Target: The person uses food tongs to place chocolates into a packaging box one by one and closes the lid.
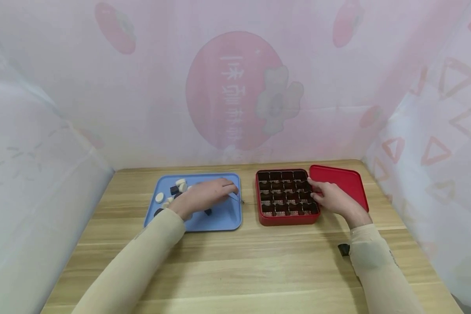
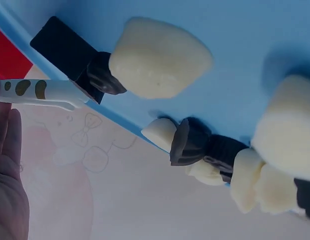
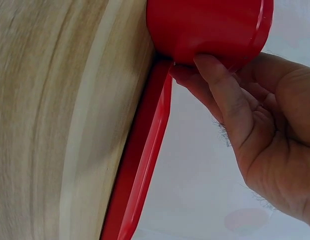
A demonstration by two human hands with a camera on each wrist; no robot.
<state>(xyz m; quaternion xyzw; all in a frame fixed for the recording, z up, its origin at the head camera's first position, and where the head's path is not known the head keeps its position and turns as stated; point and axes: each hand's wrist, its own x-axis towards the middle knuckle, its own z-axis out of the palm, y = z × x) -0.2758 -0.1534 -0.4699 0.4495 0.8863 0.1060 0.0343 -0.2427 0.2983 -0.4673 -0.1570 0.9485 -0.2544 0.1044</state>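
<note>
Over the right part of a blue tray (image 1: 229, 220), my left hand (image 1: 209, 192) holds a slim white utensil (image 2: 45, 92) with brown spots. In the left wrist view its far end overlaps a dark moulded piece (image 2: 102, 72), beside a rounded cream piece (image 2: 157, 57). Several more cream and dark pieces (image 1: 174, 190) lie on the tray's left side, partly hidden by my left hand. My right hand (image 1: 331, 198) grips the right side of a red box (image 1: 288, 221), fingertips at its wall (image 3: 205, 30). A brown divided insert (image 1: 286, 197) fills the box.
A red lid (image 1: 343, 179) lies just right of the box, behind my right hand. A small dark object (image 1: 343, 249) sits on the wooden table (image 1: 235, 270) beside my right sleeve. Printed pink and white sheeting (image 1: 153, 109) closes off the back and both sides.
</note>
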